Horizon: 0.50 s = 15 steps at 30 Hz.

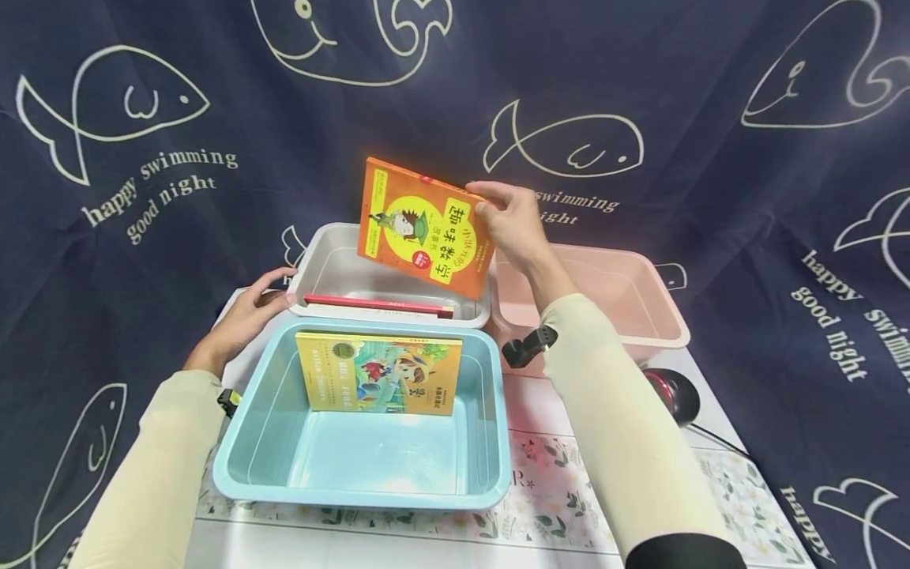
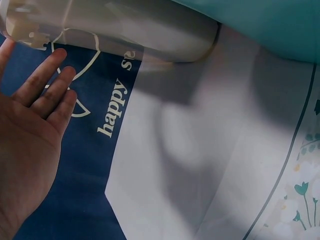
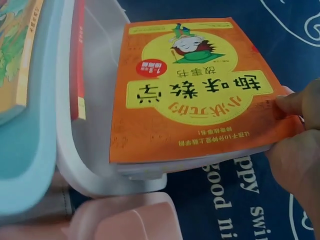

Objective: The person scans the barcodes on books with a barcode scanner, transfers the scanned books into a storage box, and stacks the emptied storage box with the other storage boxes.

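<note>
My right hand [image 1: 513, 225] pinches an orange book [image 1: 426, 229] by its upper right corner, thumb on the front cover. The book is tilted over the grey bin [image 1: 323, 261], and in the right wrist view its cover [image 3: 190, 125] shows yellow panels and a cartoon figure in a green hat. Fingers loosely extended, my left hand [image 1: 245, 320] is at the grey bin's left rim; the left wrist view shows its palm and fingers [image 2: 40, 87]. Inside the grey bin, a red-spined book [image 1: 377, 304] stands against the near wall.
Nearest me is a blue bin [image 1: 366, 498] with a yellow picture book [image 1: 380, 375] leaning on its far wall. A pink bin [image 1: 604, 288] stands right of the grey one. Beside it lies a black and red round object [image 1: 671, 395] with a cable. Dark fish-print fabric hangs behind.
</note>
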Each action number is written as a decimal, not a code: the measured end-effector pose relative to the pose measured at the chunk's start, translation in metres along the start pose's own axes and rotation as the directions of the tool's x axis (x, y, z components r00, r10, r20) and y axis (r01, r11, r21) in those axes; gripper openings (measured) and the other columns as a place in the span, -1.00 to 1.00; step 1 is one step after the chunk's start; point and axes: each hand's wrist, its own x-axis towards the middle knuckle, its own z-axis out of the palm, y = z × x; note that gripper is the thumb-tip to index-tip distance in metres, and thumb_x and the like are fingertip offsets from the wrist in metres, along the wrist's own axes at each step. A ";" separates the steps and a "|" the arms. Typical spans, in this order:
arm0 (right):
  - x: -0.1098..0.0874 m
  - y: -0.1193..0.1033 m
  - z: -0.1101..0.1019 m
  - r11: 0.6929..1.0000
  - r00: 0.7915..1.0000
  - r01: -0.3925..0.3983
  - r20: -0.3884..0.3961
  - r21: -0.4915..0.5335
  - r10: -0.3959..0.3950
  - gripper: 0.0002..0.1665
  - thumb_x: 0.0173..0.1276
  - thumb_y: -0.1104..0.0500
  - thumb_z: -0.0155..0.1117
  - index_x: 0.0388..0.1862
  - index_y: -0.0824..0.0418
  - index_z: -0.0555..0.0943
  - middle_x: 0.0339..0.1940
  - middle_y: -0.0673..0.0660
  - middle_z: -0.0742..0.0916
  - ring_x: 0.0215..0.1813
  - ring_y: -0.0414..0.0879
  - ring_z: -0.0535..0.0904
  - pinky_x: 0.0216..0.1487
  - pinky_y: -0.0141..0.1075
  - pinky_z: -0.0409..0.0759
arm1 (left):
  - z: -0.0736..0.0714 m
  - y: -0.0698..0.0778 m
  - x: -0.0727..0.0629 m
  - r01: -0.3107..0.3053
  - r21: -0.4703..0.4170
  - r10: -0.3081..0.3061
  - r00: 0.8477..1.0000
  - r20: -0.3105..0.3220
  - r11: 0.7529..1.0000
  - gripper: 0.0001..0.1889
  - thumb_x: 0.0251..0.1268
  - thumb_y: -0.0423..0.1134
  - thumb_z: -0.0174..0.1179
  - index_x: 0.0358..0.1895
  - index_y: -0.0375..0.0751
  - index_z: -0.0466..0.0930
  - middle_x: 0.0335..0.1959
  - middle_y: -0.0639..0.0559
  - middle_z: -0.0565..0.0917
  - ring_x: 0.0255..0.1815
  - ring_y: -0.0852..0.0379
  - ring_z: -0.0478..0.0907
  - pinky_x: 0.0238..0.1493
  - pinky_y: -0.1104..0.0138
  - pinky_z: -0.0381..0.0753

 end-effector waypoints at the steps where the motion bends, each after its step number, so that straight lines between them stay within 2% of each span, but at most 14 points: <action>1: 0.001 0.000 0.003 1.000 1.000 -0.005 0.002 -0.002 0.005 -0.57 0.53 0.41 0.10 0.29 0.25 0.65 0.24 0.21 0.74 0.08 -0.04 0.71 0.17 -0.26 0.71 | 0.000 0.000 0.000 -0.001 -0.001 0.001 1.000 -0.001 1.000 -0.28 0.57 0.13 0.10 0.66 0.19 0.04 0.55 -0.34 0.36 0.56 -0.35 0.30 0.49 -0.36 0.23; 7: 0.003 0.011 0.016 1.000 1.000 -0.016 0.005 -0.006 0.016 -0.59 0.52 0.41 0.10 0.27 0.27 0.66 0.21 0.22 0.74 0.05 -0.07 0.68 0.14 -0.31 0.69 | 0.000 0.001 0.000 -0.014 -0.011 0.014 1.000 0.001 1.000 -0.28 0.57 0.13 0.11 0.66 0.19 0.05 0.53 -0.35 0.38 0.55 -0.35 0.32 0.49 -0.35 0.24; 15: -0.004 0.034 0.030 0.998 0.997 -0.036 0.061 -0.054 0.039 -0.60 0.53 0.39 0.13 0.25 0.23 0.68 0.18 0.20 0.74 0.03 -0.08 0.66 0.09 -0.33 0.65 | -0.001 0.000 -0.001 -0.002 -0.008 0.002 1.000 -0.001 1.000 -0.27 0.56 0.13 0.11 0.66 0.19 0.04 0.56 -0.33 0.35 0.58 -0.36 0.27 0.50 -0.35 0.22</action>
